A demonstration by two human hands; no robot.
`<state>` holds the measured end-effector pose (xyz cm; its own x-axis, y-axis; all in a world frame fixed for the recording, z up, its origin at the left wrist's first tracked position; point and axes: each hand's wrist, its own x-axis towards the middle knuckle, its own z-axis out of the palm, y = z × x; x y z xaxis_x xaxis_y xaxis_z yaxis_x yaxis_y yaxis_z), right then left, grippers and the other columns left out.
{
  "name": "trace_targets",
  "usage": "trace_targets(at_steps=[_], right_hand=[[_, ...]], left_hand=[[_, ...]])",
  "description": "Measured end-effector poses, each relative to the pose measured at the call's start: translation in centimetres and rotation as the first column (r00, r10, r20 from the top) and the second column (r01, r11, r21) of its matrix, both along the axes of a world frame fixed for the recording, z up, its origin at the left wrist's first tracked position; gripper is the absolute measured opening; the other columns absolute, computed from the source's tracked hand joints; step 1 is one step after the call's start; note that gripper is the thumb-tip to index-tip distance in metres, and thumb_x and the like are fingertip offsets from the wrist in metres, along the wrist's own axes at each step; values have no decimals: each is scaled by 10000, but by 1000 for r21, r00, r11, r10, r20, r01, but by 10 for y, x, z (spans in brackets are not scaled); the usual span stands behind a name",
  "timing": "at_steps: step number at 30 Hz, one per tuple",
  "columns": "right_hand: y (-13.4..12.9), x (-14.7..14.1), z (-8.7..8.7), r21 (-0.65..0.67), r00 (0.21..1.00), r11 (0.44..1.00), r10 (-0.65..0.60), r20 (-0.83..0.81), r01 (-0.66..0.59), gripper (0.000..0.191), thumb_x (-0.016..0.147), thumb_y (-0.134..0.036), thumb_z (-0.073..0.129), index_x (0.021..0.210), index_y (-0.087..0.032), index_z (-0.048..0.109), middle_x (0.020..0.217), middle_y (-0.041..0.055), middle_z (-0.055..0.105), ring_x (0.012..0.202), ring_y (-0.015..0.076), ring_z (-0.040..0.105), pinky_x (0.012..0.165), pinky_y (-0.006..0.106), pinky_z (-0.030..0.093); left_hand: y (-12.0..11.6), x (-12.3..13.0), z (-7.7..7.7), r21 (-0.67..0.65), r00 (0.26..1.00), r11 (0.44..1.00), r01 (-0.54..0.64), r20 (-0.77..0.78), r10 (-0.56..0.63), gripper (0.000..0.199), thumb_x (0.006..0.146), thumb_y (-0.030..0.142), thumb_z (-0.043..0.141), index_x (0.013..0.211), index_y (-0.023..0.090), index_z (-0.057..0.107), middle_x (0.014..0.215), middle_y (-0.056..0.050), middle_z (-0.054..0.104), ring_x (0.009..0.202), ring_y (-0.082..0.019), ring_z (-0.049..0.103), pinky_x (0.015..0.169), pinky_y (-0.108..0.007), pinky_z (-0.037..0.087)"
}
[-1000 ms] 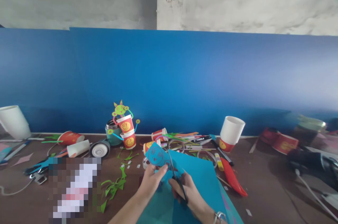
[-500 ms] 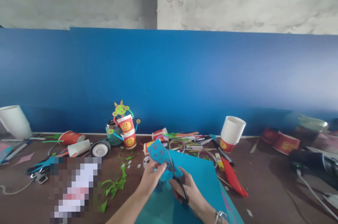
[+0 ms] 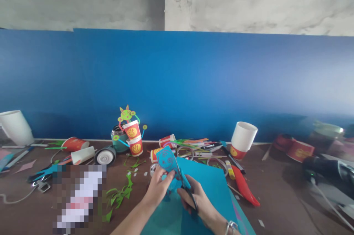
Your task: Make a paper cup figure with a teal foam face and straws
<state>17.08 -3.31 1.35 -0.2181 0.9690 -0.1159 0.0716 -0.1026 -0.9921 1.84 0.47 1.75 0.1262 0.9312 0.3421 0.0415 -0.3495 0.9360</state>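
Note:
A piece of blue paper [image 3: 166, 158] with a round face drawn on it is pinched in my left hand [image 3: 159, 186], thumb on top. My right hand [image 3: 199, 198] is wrapped round the dark handles of a pair of scissors [image 3: 190, 195]. The scissor blades point up and away, touching the right side of the drawn piece. Under both hands lie large blue paper sheets [image 3: 210, 179]. Parts of the right fingers are hidden behind the handles and the paper.
Stacked red paper cups [image 3: 136, 147] with a green paper figure stand beside a thermos [image 3: 120, 142]. Green scraps [image 3: 119, 195] lie at left. A white cup stack [image 3: 243, 136], a glue stick [image 3: 230, 169] and a red pouch-like thing [image 3: 245, 187] sit at right. Pens and strips lie behind.
The drawn blue piece has turned slightly and shifted a little to the right in my left hand. The scissor blades look closer together; my right hand has barely moved.

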Motion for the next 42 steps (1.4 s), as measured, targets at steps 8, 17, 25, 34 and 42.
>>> trace_targets(at_steps=[8,17,25,34,42], right_hand=[[0,0,6,-6,1000,1000,9,1,-9,528,714,-442,671,1092,-105,518,401,-98,489,318,47,349,306,147,254],[0,2,6,-57,998,997,56,-42,-58,656,719,-416,676,1222,-75,428,454,-56,585,316,51,419,298,133,254],[-1,0,5,-59,997,997,52,-64,-56,880,711,-472,668,1370,-110,211,560,-1,671,333,81,491,277,138,231],[-2,8,6,-65,997,997,38,-61,-42,830,694,-468,693,1347,-146,295,506,-57,598,373,67,465,357,146,330],[-1,5,5,-75,999,997,15,-35,-18,778,683,-428,696,1312,-128,351,445,-94,531,355,67,424,335,150,313]], left_hand=[[3,-4,-4,-53,996,995,90,24,-89,276,829,414,572,874,170,691,938,-80,669,909,-242,588,846,-338,440],[5,-7,2,-11,999,999,39,-32,-39,238,808,386,583,809,172,689,893,-62,651,876,-233,568,818,-315,427],[7,-9,2,-12,980,990,-140,-146,137,295,803,422,565,702,158,652,676,-21,588,680,-190,515,660,-280,404],[1,-10,13,-96,974,974,205,-74,-213,288,824,411,552,877,175,708,803,-48,679,865,-242,577,774,-302,441],[2,-12,15,-160,962,951,266,-15,-272,341,791,469,572,892,167,692,827,-46,667,867,-240,576,768,-298,440]])
